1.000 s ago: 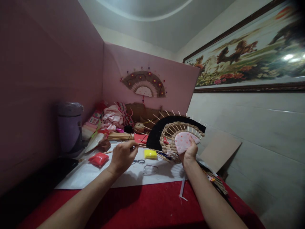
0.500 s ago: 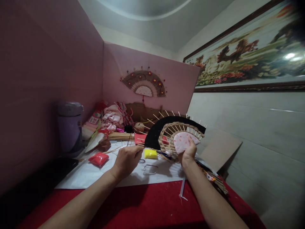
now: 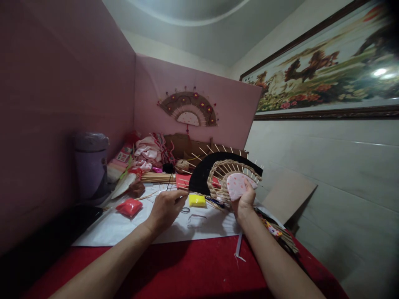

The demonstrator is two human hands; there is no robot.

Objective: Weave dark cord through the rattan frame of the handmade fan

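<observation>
A fan-shaped piece with a black cloth band (image 3: 200,176), a braided straw arc, thin wooden sticks and a pink spotted half-round centre (image 3: 237,185) is raised over the table. My right hand (image 3: 246,200) grips it at the pink centre, thumb on the front. My left hand (image 3: 166,207) is closed at the fan's left end, fingertips pinched by the lowest sticks. A dark thread stands up by those fingers; what exactly they pinch is too small to tell. Below the fan, a yellow packet (image 3: 197,201) lies on the white sheet (image 3: 124,232).
A red packet (image 3: 129,207) and a purple cylinder (image 3: 92,168) are at the left. Sticks (image 3: 157,177), a twine ball (image 3: 182,166) and pink cloth (image 3: 148,150) lie at the back. A decorated fan (image 3: 199,101) hangs on the pink board. Brown cardboard (image 3: 286,197) leans at right.
The fan's right end has shifted slightly left and down, turning a little with my right hand. My left hand has hardly moved.
</observation>
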